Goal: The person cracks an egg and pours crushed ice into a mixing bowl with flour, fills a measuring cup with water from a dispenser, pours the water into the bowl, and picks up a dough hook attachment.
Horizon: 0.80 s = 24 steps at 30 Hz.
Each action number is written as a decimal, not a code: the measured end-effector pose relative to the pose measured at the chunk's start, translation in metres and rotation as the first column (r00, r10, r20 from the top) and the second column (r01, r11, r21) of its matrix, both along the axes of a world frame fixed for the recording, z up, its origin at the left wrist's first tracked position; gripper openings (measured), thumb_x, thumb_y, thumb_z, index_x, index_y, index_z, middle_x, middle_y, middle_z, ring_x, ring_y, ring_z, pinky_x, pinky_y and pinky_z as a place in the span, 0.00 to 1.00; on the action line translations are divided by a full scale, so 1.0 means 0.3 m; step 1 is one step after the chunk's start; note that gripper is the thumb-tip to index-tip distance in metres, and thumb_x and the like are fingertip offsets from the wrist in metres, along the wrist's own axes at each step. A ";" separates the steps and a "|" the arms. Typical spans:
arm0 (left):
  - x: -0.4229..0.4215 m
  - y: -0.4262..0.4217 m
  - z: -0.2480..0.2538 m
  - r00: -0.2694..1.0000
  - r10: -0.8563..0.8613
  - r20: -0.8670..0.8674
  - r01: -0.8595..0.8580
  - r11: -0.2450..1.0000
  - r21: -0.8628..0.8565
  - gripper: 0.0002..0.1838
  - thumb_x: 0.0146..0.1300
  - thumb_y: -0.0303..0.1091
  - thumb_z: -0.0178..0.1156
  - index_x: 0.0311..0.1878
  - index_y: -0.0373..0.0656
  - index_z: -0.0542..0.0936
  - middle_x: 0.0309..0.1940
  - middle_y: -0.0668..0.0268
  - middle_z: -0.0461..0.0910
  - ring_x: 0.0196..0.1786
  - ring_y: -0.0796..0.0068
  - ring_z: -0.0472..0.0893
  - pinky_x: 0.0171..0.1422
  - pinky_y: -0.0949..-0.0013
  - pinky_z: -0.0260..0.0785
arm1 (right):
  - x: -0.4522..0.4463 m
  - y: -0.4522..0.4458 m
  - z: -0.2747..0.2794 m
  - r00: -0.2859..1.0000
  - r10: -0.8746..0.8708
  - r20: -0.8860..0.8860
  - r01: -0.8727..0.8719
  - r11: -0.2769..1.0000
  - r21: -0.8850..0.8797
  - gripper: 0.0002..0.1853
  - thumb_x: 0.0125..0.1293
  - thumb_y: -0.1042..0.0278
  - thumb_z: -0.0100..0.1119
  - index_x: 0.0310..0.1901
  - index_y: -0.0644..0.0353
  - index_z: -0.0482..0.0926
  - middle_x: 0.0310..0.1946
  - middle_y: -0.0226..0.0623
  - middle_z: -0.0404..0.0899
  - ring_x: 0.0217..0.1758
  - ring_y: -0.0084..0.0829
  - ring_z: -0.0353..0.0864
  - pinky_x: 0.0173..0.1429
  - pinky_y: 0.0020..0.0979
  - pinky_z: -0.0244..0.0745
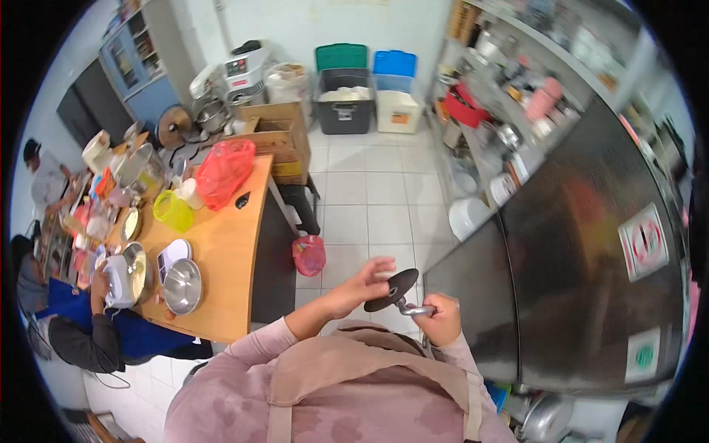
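A dough hook [416,310] of shiny metal, with a dark round disc [393,290] at its upper end, is in front of my apron. My right hand [442,319] is closed around the metal hook's right end. Beside the disc's left edge is my left hand [365,284], its fingers raised and apart from one another; it touches or nearly touches the disc. Both hands are above the tiled floor, to the right of the wooden table [247,221].
On the table are a metal bowl [182,286], a scale [174,255] and a yellow container [173,211]. A co-worker [88,343] stands at its left side. A dark fridge [561,258] is close on my right. Bins [345,114] stand by the far wall.
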<state>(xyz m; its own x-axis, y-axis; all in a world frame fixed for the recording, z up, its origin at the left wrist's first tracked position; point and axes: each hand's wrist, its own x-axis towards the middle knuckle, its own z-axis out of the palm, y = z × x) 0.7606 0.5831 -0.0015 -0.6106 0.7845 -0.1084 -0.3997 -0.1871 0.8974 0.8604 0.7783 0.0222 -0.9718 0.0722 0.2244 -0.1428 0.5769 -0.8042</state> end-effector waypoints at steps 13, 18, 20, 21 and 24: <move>-0.935 0.182 0.145 0.591 0.080 -0.803 -0.544 0.774 -0.324 0.50 0.36 0.42 0.77 0.63 0.42 0.61 0.59 0.50 0.61 0.62 0.50 0.64 0.67 0.58 0.58 | -1.336 0.210 -0.070 0.586 0.789 0.183 -0.804 0.536 0.258 0.23 0.48 0.44 0.64 0.36 0.56 0.78 0.28 0.40 0.80 0.33 0.46 0.80 0.38 0.42 0.73; -1.292 0.196 0.128 0.454 0.421 -0.785 -0.780 0.613 -0.122 0.41 0.43 0.31 0.75 0.60 0.42 0.62 0.53 0.57 0.68 0.57 0.62 0.70 0.62 0.62 0.64 | -1.811 0.151 -0.109 0.488 0.872 0.015 -0.872 0.488 0.034 0.23 0.48 0.48 0.65 0.45 0.49 0.77 0.35 0.40 0.81 0.38 0.44 0.82 0.42 0.41 0.76; -1.411 0.188 0.063 0.502 0.725 -0.471 -0.823 0.569 -0.001 0.38 0.45 0.25 0.72 0.58 0.43 0.62 0.49 0.62 0.69 0.54 0.70 0.72 0.61 0.67 0.65 | -1.962 0.129 -0.136 0.596 0.758 0.266 -0.801 0.583 0.134 0.15 0.50 0.54 0.62 0.37 0.52 0.79 0.32 0.39 0.80 0.41 0.44 0.77 0.45 0.40 0.71; -1.485 0.195 0.089 0.449 0.835 -0.317 -0.864 0.496 0.085 0.32 0.50 0.16 0.65 0.57 0.44 0.62 0.44 0.66 0.71 0.50 0.75 0.73 0.58 0.71 0.67 | -2.043 0.111 -0.136 0.551 0.819 0.160 -0.834 0.540 0.110 0.15 0.51 0.54 0.62 0.36 0.53 0.78 0.33 0.42 0.79 0.40 0.45 0.76 0.45 0.40 0.70; -1.732 0.142 0.024 0.539 0.840 -0.066 -0.842 0.540 0.006 0.22 0.58 0.18 0.58 0.56 0.39 0.68 0.47 0.65 0.75 0.51 0.75 0.75 0.57 0.71 0.69 | -2.287 0.050 -0.178 0.616 0.787 -0.031 -0.765 0.589 -0.260 0.18 0.48 0.54 0.66 0.37 0.54 0.76 0.36 0.40 0.78 0.42 0.40 0.75 0.52 0.39 0.67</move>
